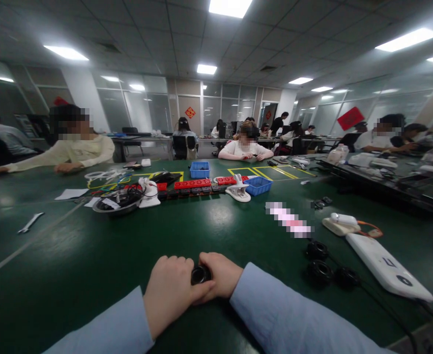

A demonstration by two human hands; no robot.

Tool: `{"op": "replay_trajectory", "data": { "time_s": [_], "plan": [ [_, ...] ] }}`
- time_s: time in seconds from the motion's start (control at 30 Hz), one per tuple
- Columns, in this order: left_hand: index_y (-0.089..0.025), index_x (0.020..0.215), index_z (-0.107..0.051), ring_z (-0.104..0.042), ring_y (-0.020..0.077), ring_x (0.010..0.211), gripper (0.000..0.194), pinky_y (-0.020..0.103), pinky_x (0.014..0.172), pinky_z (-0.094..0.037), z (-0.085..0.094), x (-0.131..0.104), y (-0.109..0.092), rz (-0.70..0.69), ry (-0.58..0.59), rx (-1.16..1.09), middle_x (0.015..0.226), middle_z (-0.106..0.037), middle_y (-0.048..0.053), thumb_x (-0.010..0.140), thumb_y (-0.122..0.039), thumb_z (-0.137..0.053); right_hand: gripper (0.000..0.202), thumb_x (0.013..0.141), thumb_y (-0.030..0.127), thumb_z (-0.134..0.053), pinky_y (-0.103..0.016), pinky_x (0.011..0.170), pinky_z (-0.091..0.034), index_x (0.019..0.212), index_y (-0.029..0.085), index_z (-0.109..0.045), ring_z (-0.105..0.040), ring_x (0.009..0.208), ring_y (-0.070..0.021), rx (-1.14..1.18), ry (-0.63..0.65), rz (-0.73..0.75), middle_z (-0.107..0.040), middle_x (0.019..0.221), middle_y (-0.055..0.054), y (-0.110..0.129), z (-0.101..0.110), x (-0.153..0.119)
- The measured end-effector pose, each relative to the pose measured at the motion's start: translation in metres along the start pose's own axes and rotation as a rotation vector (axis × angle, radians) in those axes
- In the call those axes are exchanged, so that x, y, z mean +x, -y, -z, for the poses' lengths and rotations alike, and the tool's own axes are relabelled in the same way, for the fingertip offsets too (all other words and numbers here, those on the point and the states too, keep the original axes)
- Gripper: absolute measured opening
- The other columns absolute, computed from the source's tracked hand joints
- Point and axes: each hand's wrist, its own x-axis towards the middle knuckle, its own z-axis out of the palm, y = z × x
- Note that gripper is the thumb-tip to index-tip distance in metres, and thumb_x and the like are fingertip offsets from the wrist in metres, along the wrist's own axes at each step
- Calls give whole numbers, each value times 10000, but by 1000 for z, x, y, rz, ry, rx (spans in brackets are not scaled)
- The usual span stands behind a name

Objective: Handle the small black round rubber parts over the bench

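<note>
Both of my hands are closed round a small black round part point(200, 275) with a ring-shaped rim, just above the near part of the green table point(135, 246). My left hand point(172, 285) grips it from the left, its thumb reaching across toward the other hand. From the right, my right hand point(219, 276) wraps it, fingers curled. Most of the part is hidden by the fingers, and its exact kind cannot be made out. To the right lie several similar black round parts point(319, 271) with dark cables.
A white device point(389, 265) lies at the right. Farther back stand a metal bowl point(116, 209) of black cables, a white clamp point(238, 189), red power strips point(192, 184) and blue bins point(258, 186). A wrench point(30, 222) lies left. Co-workers sit around the table.
</note>
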Motion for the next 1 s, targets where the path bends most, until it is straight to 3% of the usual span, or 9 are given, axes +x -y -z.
{"op": "replay_trajectory", "data": {
  "time_s": [0.13,0.27,0.47,0.6,0.7,1.0],
  "plan": [
    [-133,790,-640,-599,310,776,594,431,699,-407,0,1,3,-15,32,-11,787,-653,136,791,-657,-362,539,416,479,-800,-221,518,-310,775,169,-544,-421,606,-111,-13,-4,-17,-485,693,32,4,4,-3],
    [-151,817,-634,-593,290,758,523,400,678,-409,11,4,15,-37,18,-30,794,-644,107,751,-645,-474,542,435,481,-797,-217,506,-321,809,165,-562,-445,609,-116,20,14,-35,-509,707,25,5,7,-5],
    [-234,1035,-594,-560,202,863,266,311,743,-412,32,5,37,-500,-133,-280,945,-617,37,814,-376,-555,549,460,435,-807,-229,558,-377,895,162,-613,-516,662,-143,105,69,86,-574,750,14,-3,6,-2],
    [-281,1109,-579,-546,194,932,336,293,786,-424,35,6,37,-638,-16,-375,1031,-611,24,778,-313,-631,536,530,389,-793,-243,666,-416,1001,195,-628,-564,767,-164,193,84,226,-627,880,2,-9,3,0],
    [-298,1106,-588,-526,203,1000,399,305,843,-416,34,8,35,-669,98,-396,1096,-607,7,725,-263,-698,518,529,359,-801,-261,729,-414,992,188,-643,-572,819,-182,177,98,243,-641,926,-11,-9,3,1],
    [-303,1174,-538,-514,181,1028,532,296,890,-388,43,8,41,-668,276,-426,1135,-607,-27,715,-60,-656,495,529,448,-779,-264,702,-398,930,185,-657,-531,776,-176,64,105,228,-610,802,-3,-10,2,0]
  ]
}}
